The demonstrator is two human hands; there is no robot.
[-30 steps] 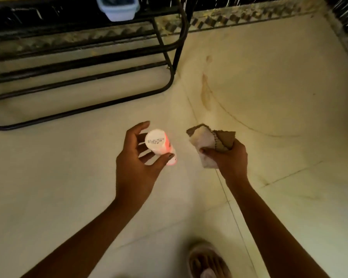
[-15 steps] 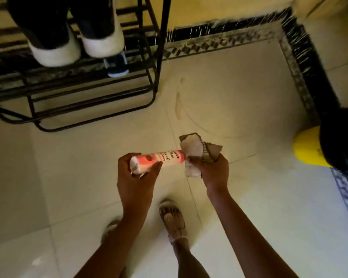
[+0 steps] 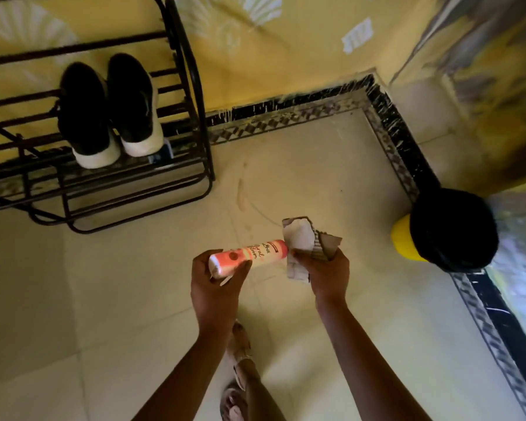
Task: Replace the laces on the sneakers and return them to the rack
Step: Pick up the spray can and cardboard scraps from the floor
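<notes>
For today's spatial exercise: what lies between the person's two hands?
Head view: a pink spray can spans the gap, gripped by the left hand, its far end reaching the torn cardboard in the right hand.

Both forearms stretched forward, left hand (image 3: 214,290) wrapped round a pink bottle (image 3: 249,258) — right hand (image 3: 327,275) clutching crumpled card (image 3: 299,238)

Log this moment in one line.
left hand: holds pink can | right hand: grips torn cardboard | sneakers: on rack, side by side

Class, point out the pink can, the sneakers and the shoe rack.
pink can (image 3: 252,257), head view, on its labelled side.
sneakers (image 3: 131,98), head view, on one shoe's black upper.
shoe rack (image 3: 201,117), head view, on its right-hand upright bar.
</notes>
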